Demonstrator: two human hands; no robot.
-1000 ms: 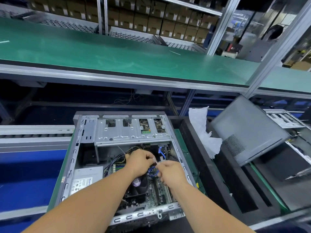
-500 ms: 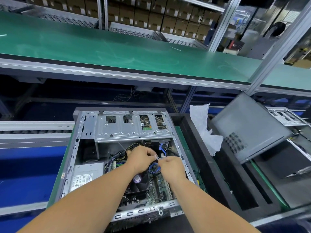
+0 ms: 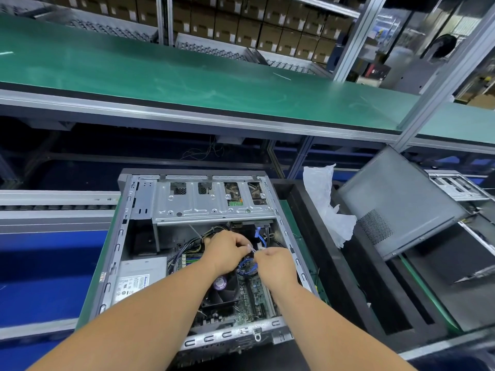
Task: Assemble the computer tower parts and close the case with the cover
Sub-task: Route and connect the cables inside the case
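So I've got the open tower case (image 3: 171, 263) lying on its side right in front of me, insides facing up. Both my hands are down in the middle of it, just above the motherboard (image 3: 251, 295). My left hand (image 3: 225, 250) has its fingers curled in, pinching one end of a small clear cable tie (image 3: 251, 249), and my right hand (image 3: 273, 263) is pinching the other end, knuckles almost touching the left ones. The tie sits right over a loop of blue cable (image 3: 247, 265), but I honestly can't tell if it's wrapped around the loop or just above it.

The CPU fan (image 3: 223, 289) is just near of my left hand, partly under my wrist. The power supply (image 3: 139, 277) is in the near left corner of the case, and the silver drive cage (image 3: 211, 202) spans the far end.

The grey side cover (image 3: 396, 207) is off to the right, well apart from the case, propped up tilted. Between them there's a crumpled white plastic bag (image 3: 325, 204) sticking up from a black foam tray (image 3: 348, 277). The green shelf (image 3: 187, 73) runs across the far side.
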